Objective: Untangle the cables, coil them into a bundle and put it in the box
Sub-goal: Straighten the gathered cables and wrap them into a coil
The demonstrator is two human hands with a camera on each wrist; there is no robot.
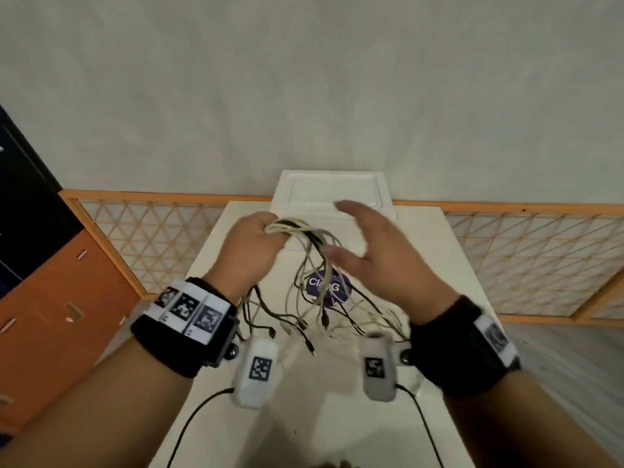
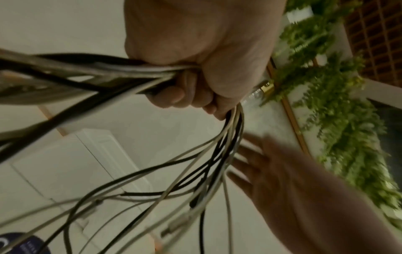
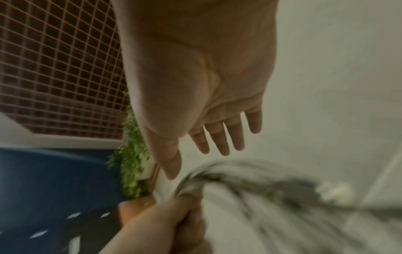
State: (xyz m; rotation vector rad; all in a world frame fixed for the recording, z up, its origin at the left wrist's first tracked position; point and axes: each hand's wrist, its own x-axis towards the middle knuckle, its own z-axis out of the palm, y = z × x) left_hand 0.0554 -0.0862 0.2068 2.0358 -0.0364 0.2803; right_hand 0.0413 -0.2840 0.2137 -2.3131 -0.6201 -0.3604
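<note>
Cables (image 1: 305,251): a mixed lot of white and black leads, gathered at one point inside the left hand (image 1: 251,246) and held up over the white table (image 1: 449,251). Below the clenched fingers (image 2: 174,98) the strands fan out in loose loops; the plug ends trail down toward the tabletop nearer the wrists. Still tangled, no coil formed, so I judge the task to be in its sorting stage.

Left hand: fist wrapped round the gathered section, thumb over the top. Likely reason for the high hold: the weight of the hanging ends pulls the loops open and shows where they cross.

Right hand (image 1: 378,255): released, fingers straight and spread, grasping nothing. It sits just beside the hanging strands, palm turned toward them, probably placed to rake through or catch one lead.

Box (image 1: 329,194): white, beyond the fingertips of both hands at the far table edge; no cables in it. A dark round label (image 1: 329,287) lies on the table under the loops.

View notes: the head view alone gives the box and the trailing ends. The left wrist view shows single strands sharply (image 2: 152,180) and the grip from below. The right wrist view confirms the open palm (image 3: 195,82); its cables are motion-blurred.
</note>
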